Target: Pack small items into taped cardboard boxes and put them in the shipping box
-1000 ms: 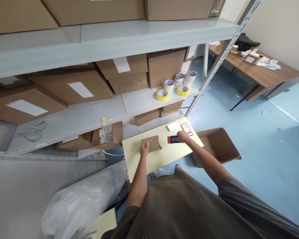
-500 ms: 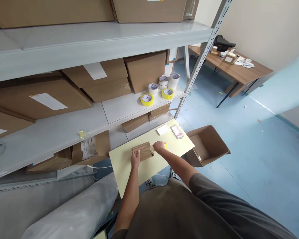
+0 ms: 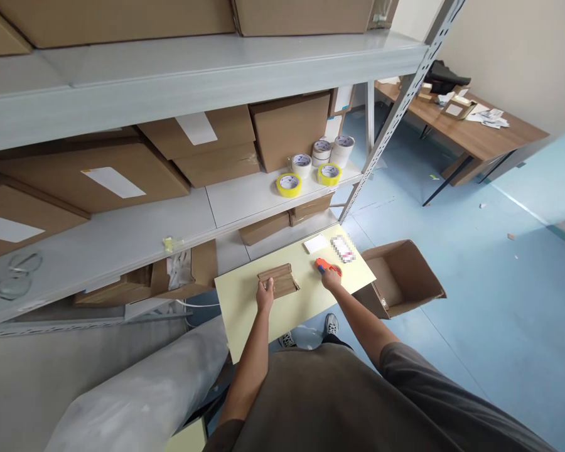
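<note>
A small brown cardboard box lies on a pale yellow table. My left hand grips the box's near left end, fingers closed on it. My right hand is to the right of the box, closed round an orange, red and blue tape dispenser that rests on the table. A white pad and a phone lie at the table's far right corner.
Grey metal shelving holds large cardboard boxes and tape rolls. An open carton stands on the blue floor right of the table. A plastic-wrapped roll lies at lower left. A wooden desk stands far right.
My right hand went from the table's right side to the box's right end, then back right again with the tape dispenser. My left hand stayed on the box. The camera view shifted.
</note>
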